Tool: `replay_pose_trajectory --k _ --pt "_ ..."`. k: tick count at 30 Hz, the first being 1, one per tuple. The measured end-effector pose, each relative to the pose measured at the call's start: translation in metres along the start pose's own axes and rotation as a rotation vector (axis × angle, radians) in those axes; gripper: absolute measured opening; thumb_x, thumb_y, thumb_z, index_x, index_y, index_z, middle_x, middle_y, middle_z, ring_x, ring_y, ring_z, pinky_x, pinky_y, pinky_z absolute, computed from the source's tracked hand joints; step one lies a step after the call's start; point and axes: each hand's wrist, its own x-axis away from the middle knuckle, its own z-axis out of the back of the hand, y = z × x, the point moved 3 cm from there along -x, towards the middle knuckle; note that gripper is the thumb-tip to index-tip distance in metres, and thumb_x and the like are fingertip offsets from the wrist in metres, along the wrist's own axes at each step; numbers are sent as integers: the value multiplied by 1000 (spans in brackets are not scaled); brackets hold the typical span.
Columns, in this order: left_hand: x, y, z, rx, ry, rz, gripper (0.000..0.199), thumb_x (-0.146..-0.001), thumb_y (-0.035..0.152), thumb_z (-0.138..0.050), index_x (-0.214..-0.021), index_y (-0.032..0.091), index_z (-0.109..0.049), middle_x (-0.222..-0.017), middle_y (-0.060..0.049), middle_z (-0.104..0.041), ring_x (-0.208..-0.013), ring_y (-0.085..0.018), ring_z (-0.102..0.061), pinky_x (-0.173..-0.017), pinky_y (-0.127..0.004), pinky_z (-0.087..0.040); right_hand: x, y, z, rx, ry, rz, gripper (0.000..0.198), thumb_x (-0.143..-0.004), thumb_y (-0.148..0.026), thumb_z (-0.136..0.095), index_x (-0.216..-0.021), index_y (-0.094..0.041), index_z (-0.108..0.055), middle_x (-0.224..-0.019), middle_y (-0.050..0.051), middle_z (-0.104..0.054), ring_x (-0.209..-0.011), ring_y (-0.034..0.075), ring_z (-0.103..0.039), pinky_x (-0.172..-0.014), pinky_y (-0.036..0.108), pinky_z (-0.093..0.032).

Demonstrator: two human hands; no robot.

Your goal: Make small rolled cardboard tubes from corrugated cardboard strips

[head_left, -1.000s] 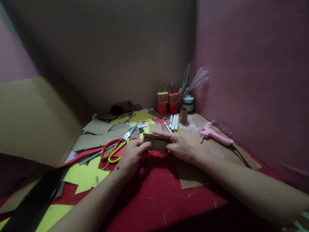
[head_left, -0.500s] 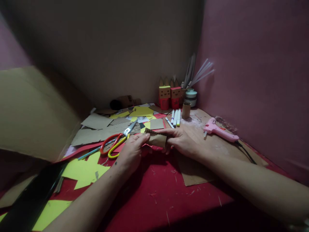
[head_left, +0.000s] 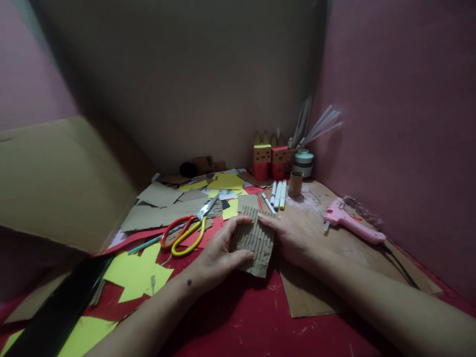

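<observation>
A small piece of corrugated cardboard point(head_left: 256, 243) is held between my two hands, its ridged side facing me, above the red table surface point(head_left: 238, 317). My left hand point(head_left: 228, 245) grips its left edge, thumb across the ridges and fingers at the top left. At the upper right, my right hand point(head_left: 288, 235) holds the piece with a fingertip over the ridges; its other fingers are partly hidden. Scissors point(head_left: 189, 230) with one red and one yellow handle lie just left of my left hand. Several markers point(head_left: 277, 194) rest beyond the cardboard.
A pink glue gun point(head_left: 351, 220) lies at right on a cardboard sheet point(head_left: 308, 297). Yellow paper cutouts point(head_left: 137, 272) and cardboard scraps point(head_left: 159, 193) spread leftward. A cardboard tube point(head_left: 295, 184), two red figures with drawn faces point(head_left: 262, 161) and a pale jar point(head_left: 303, 163) stand at the back.
The cardboard piece, earlier seen narrow and bent or tilted, now shows its broad ridged face. My left hand has turned with its thumb over the front. The whole view has shifted slightly.
</observation>
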Motion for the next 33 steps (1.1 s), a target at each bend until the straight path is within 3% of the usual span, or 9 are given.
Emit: replay_pose_trajectory --k 5,11,15,18,20,22,24,27,33 --pt "-1 -5 1 -65 -84 -103 53 -74 10 -63 -123 24 -47 -119 -6 -55 -110 -22 -52 -92 -35 -43 2 -5 -4 -83 121 30 20 -76 -34 -66 -82 -15 -65 -68 3 -66 -65 17 -61 -65 31 -49" --pt "-3 -13 1 68 -14 -22 65 -76 14 -62 -134 26 -37 -97 -6 -62 -74 -17 -59 -60 -28 -48 3 -2 2 -9 160 8 24 -80 -39 -63 -78 -15 -62 -58 1 -59 -43 10 -47 -41 23 -38" --pt "5 -9 -9 22 38 -45 67 -77 17 -63 -137 24 -35 -88 -5 -64 -73 -17 -61 -64 -29 -49 2 2 10 33 130 -20 32 -83 -43 -60 -69 -15 -57 -38 -6 -38 -30 5 -29 -32 19 -22" --pt "8 4 -4 32 20 12 68 -78 26 -62 -139 23 -32 -81 -3 -64 -63 -15 -60 -58 -27 -47 0 0 13 28 143 -47 30 -81 -44 -63 -76 -15 -58 -42 -6 -44 -29 3 -27 -30 18 -19" --pt "3 17 21 -42 43 78 63 -81 36 -57 -137 20 -34 -75 -3 -63 -56 -14 -58 -52 -27 -45 0 -5 14 41 221 -17 28 -78 -41 -67 -80 -15 -57 -49 -5 -50 -30 3 -30 -29 17 -21" --pt "-9 30 68 -286 148 56 55 -80 38 -53 -129 17 -43 -87 -8 -64 -71 -19 -62 -59 -30 -46 1 -10 15 68 291 13 27 -76 -40 -70 -78 -17 -55 -50 -6 -49 -31 4 -32 -29 17 -22" --pt "-26 34 124 -736 255 101 48 -73 35 -58 -117 18 -53 -94 -7 -63 -84 -21 -60 -73 -31 -45 2 -10 15 111 294 -12 30 -77 -42 -68 -71 -17 -52 -47 -6 -45 -30 4 -32 -29 18 -20" --pt "-49 19 192 -899 272 213 40 -49 23 -72 -88 18 -63 -83 -6 -62 -87 -27 -56 -75 -35 -40 2 -5 18 171 230 -110 38 -80 -48 -62 -63 -17 -50 -44 -4 -44 -30 5 -33 -30 19 -20" --pt "-66 -11 230 -936 62 342 30 -40 28 -79 -50 19 -53 -52 4 -49 -55 -16 -44 -54 -27 -28 1 2 23 138 122 -218 37 -82 -48 -60 -68 -13 -56 -48 -1 -49 -34 5 -36 -34 20 -20"
